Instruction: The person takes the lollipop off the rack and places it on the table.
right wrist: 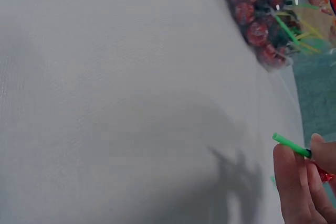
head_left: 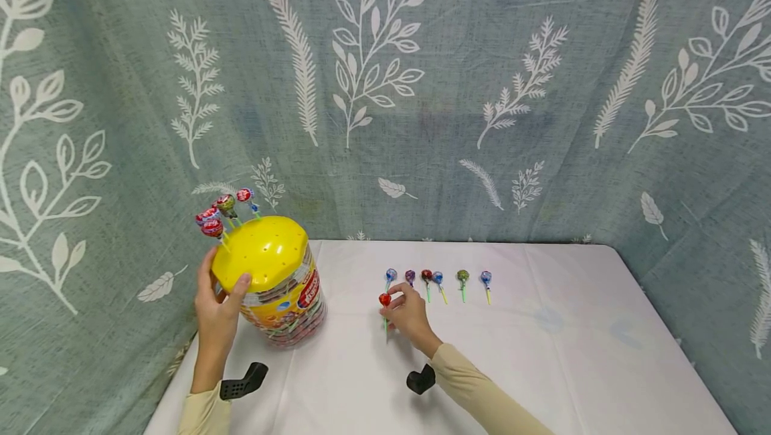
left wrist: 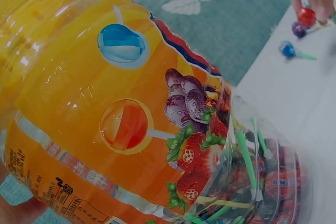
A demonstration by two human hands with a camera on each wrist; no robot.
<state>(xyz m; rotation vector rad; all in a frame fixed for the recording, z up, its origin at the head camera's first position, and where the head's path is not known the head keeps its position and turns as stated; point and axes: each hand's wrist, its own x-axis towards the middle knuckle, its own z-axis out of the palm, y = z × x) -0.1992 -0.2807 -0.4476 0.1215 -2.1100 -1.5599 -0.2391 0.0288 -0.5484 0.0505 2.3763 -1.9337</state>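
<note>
A clear plastic jar [head_left: 291, 311] with a yellow lid [head_left: 268, 254] stands tilted at the left of the table. My left hand [head_left: 217, 318] grips it near the lid, thumb over the rim. Several wrapped lollipops [head_left: 212, 227] stick up from holes at the lid's far left side. Over the table's middle, my right hand [head_left: 412, 318] pinches a red lollipop [head_left: 385, 300], candy end up. Its green stick [right wrist: 290, 145] pokes out between thumb and fingers in the right wrist view. Through the jar wall, many more lollipops [left wrist: 281, 182] show in the left wrist view.
Beyond my right hand, several lollipops lie in a loose row on the white table [head_left: 542, 355], among them a green one [head_left: 462, 276] and a blue one [head_left: 485, 277] at the right end. A leaf-patterned curtain [head_left: 446, 174] hangs behind the table and along its sides.
</note>
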